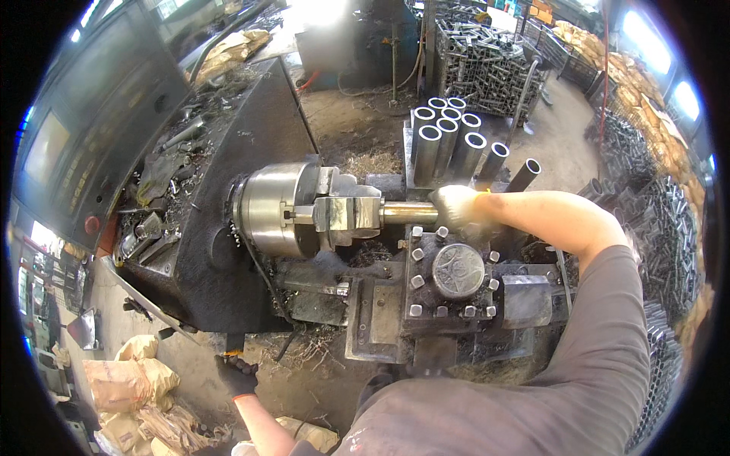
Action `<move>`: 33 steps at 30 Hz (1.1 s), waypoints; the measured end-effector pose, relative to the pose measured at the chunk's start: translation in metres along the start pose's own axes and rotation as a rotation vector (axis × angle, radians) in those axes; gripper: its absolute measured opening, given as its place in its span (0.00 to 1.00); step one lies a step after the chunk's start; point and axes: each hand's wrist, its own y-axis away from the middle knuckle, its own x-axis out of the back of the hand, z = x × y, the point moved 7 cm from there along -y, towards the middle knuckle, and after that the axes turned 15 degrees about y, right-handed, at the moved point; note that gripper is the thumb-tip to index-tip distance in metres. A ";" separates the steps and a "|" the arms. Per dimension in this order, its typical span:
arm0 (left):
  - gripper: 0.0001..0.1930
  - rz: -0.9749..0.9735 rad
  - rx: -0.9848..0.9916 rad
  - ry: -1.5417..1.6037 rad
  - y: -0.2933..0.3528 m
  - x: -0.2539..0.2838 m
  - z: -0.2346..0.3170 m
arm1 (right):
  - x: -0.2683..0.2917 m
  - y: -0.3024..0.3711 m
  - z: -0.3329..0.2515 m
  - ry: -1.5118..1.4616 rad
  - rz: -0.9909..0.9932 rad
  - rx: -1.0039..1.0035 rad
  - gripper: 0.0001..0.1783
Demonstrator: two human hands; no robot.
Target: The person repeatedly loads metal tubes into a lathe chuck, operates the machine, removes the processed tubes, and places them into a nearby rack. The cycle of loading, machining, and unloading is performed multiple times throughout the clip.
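Observation:
A steel tube (411, 213) lies level in the jaws (348, 213) of a lathe chuck (280, 209). At the tube's free right end is my right hand (458, 207), in a pale glove, with its fingers wrapped round it. Just in front of that hand stands the square tool post (458, 271), with a round cap and several square-headed bolts. My left hand (239, 375), in a dark glove, is low at the left, below the headstock's front edge. Its fingers are curled beside a dark bar; what they grip is hidden.
Several cut tubes (430, 134) stand upright behind the tool post. Beyond them is a wire bin (487, 68) full of metal parts. The headstock top (251, 121) has chips and loose tools beside it. Brown sacks (129, 384) lie on the floor at lower left.

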 end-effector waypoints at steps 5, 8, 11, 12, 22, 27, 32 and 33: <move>0.29 0.112 0.088 0.037 0.000 0.001 0.000 | 0.009 0.007 -0.008 -0.038 0.113 0.046 0.18; 0.28 0.136 0.027 -0.011 0.002 0.002 0.005 | 0.014 0.014 -0.010 -0.055 0.105 0.049 0.17; 0.27 0.100 0.006 -0.093 0.001 0.000 0.007 | 0.009 0.008 -0.011 -0.070 0.018 -0.012 0.25; 0.27 0.105 0.033 -0.079 0.001 0.000 0.006 | 0.012 0.002 -0.016 -0.066 0.028 -0.006 0.27; 0.22 0.022 -0.021 -0.253 -0.019 0.019 0.024 | 0.051 -0.069 -0.074 -0.761 -0.302 0.158 0.26; 0.23 -0.032 -0.122 -0.238 -0.044 0.030 0.017 | -0.014 -0.026 -0.008 -0.125 -0.174 0.064 0.19; 0.24 0.192 -0.129 -0.273 0.009 0.013 0.021 | -0.015 0.024 0.028 0.211 0.058 -0.087 0.15; 0.29 0.200 -0.372 -0.586 0.037 -0.009 0.044 | 0.006 0.049 0.036 -0.002 0.271 -0.136 0.16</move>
